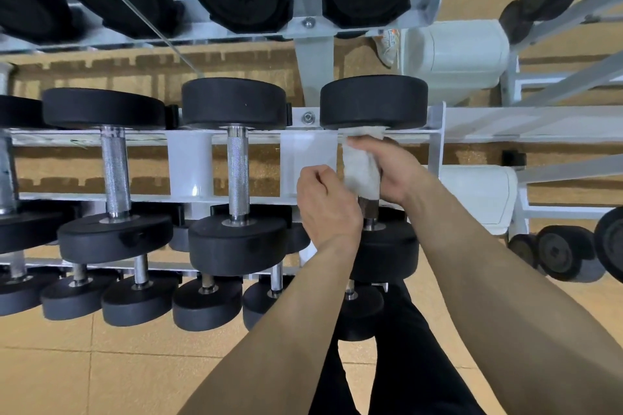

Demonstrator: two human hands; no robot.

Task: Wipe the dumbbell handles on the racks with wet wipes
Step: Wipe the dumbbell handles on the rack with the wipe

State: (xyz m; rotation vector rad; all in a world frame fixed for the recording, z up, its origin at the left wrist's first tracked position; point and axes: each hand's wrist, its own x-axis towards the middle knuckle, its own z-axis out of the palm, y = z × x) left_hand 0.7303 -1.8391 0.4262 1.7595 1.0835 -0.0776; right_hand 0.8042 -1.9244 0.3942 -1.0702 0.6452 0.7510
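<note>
Tan tiled floor [101, 364] underfoot

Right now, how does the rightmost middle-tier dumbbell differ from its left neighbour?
1. On the rightmost dumbbell a white wet wipe wraps the handle; on the neighbouring dumbbell the knurled metal handle is bare.
2. The right hand grips the rightmost dumbbell through the wipe; nothing touches the neighbouring dumbbell.
Shared: black round heads of similar size, both lying across the white rack rails.
</note>
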